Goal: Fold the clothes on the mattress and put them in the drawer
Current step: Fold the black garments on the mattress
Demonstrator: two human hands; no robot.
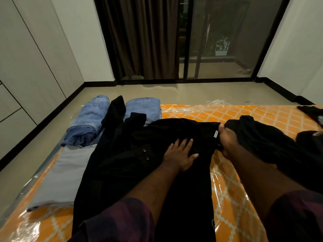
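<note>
On the orange lattice-patterned mattress in clear plastic wrap (232, 203), the black buttoned garment (132, 165) lies spread at centre, the left hand (180, 154) pressing flat on it with fingers straight, the right hand (227, 142) at 3 o'clock gripping its bunched edge, folded blue jeans (87, 123) at 10 o'clock.

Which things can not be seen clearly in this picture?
- Right hand fingertips, head view: buried in the black garment it grips.
- Garment type: too dark, forearms cover it.
- Dark clothes: cut by right edge.
- Drawer: not identifiable.
- Left hand lies flat, visible.
</note>
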